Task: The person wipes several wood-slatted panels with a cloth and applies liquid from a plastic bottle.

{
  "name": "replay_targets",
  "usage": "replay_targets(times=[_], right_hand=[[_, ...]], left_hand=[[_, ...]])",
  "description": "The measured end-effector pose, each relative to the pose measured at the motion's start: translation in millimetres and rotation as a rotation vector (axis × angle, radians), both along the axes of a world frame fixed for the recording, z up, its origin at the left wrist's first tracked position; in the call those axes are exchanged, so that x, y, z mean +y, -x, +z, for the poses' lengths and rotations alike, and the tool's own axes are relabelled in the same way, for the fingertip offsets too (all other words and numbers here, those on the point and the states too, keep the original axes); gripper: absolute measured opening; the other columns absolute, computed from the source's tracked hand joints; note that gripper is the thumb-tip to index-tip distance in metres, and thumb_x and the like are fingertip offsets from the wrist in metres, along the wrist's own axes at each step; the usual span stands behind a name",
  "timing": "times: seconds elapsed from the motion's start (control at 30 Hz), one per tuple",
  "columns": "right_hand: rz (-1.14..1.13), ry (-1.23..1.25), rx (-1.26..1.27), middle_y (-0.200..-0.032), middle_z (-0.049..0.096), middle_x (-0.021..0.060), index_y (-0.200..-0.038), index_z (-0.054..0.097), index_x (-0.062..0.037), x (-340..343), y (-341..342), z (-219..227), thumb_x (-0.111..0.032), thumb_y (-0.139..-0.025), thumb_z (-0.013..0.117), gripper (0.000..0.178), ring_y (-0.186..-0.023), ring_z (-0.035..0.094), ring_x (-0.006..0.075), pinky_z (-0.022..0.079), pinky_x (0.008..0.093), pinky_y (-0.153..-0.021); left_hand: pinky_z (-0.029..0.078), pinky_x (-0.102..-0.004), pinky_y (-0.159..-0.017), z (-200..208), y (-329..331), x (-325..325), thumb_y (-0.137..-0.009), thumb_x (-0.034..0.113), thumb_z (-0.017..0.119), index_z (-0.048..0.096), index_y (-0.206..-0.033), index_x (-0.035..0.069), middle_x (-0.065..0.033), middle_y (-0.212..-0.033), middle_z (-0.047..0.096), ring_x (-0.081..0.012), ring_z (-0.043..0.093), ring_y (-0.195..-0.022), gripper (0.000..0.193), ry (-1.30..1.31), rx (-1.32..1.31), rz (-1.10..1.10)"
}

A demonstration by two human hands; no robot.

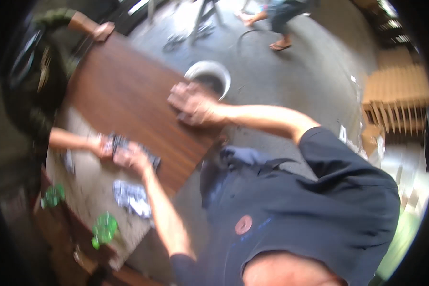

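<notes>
A brown wood-grain board [128, 90] lies tilted across a worn worktop [88, 186]. My left hand [134, 158] is closed over a dark patterned cloth [152, 161] at the board's near left edge. Beside it, a co-worker's hand [100, 145] touches the same cloth. On the board's right side rests my right hand [195, 104], blurred, its fingers stretched out; whether anything lies beneath the palm is hidden. The co-worker's other hand [103, 31] is at the board's far corner.
A crumpled grey-white cloth [131, 196] lies on the worktop near two green bottles [105, 229]. Beyond the board, a white bucket [224, 71] stands on the floor. Another person's leg [283, 28] shows at the back. Stacked cardboard [395, 90] is at the right.
</notes>
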State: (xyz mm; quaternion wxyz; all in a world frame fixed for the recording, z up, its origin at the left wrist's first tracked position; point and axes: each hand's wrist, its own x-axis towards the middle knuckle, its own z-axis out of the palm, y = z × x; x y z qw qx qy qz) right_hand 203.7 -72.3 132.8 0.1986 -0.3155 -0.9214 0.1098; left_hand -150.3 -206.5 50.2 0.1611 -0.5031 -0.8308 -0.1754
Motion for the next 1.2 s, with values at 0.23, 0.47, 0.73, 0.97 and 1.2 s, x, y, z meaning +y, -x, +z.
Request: replay_targets(times=[0.23,0.47,0.73,0.97,1.2], right_hand=[[-0.113,-0.062,-0.151,-0.166,0.042,0.024,-0.162,0.047,-0.0081,-8.0,-15.5,-60.9,-0.041,-0.105,0.064,0.067,-0.156,0.037,0.0429,0.027,0.0589,-0.126],[-0.094,-0.085,-0.155,-0.168,0.04,0.0243,-0.163,0.045,-0.0094,-15.8,15.6,-64.3,-0.04,-0.107,0.059,0.066,-0.157,0.035,0.0425,0.024,0.0566,-0.128],[-0.169,-0.089,-0.126,-0.168,0.043,0.0206,-0.165,0.047,-0.0171,-5.2,-13.5,-80.5,-0.05,-0.106,0.063,0.069,-0.156,0.037,0.0429,0.03,0.0574,-0.126],[-0.539,0.241,-0.181,-0.154,0.055,0.023,-0.169,0.038,-0.0176,-18.0,-22.6,-53.6,-0.055,-0.108,0.058,0.074,-0.138,0.057,0.0457,0.05,0.0553,-0.114],[-0.432,0.192,-0.135,-0.151,0.054,0.0259,-0.17,0.036,-0.0181,-14.7,-11.8,-62.5,-0.058,-0.11,0.053,0.074,-0.138,0.056,0.0464,0.049,0.0563,-0.114]], left_hand=[[0.036,-0.062,-0.125,23.6,-129.5,-123.9,-0.103,0.028,0.068,0.056,-0.148,-0.005,-0.0315,-0.16,0.045,-0.0517,0.043,-0.149,0.057,-0.064,-0.334,-0.111],[0.039,-0.0612,-0.12,17.2,-97.3,-128.7,-0.102,0.028,0.07,0.057,-0.146,-0.003,-0.0317,-0.155,0.047,-0.052,0.047,-0.143,0.055,-0.025,-0.219,-0.055],[0.035,-0.0624,-0.123,25.6,-102.8,-135.5,-0.103,0.025,0.068,0.055,-0.148,-0.005,-0.0313,-0.159,0.046,-0.0526,0.044,-0.146,0.055,-0.026,-0.318,-0.215],[0.036,-0.0665,-0.123,34.1,-113.9,-126.5,-0.093,0.012,0.078,0.053,-0.145,-0.008,-0.0344,-0.154,0.045,-0.0536,0.043,-0.145,0.062,0.041,-0.323,-0.398],[0.038,-0.0603,-0.121,15.1,-108.1,-1.3,-0.1,0.023,0.072,0.06,-0.139,-0.004,-0.03,-0.152,0.052,-0.0479,0.046,-0.145,0.049,-0.122,-0.181,-0.24]])
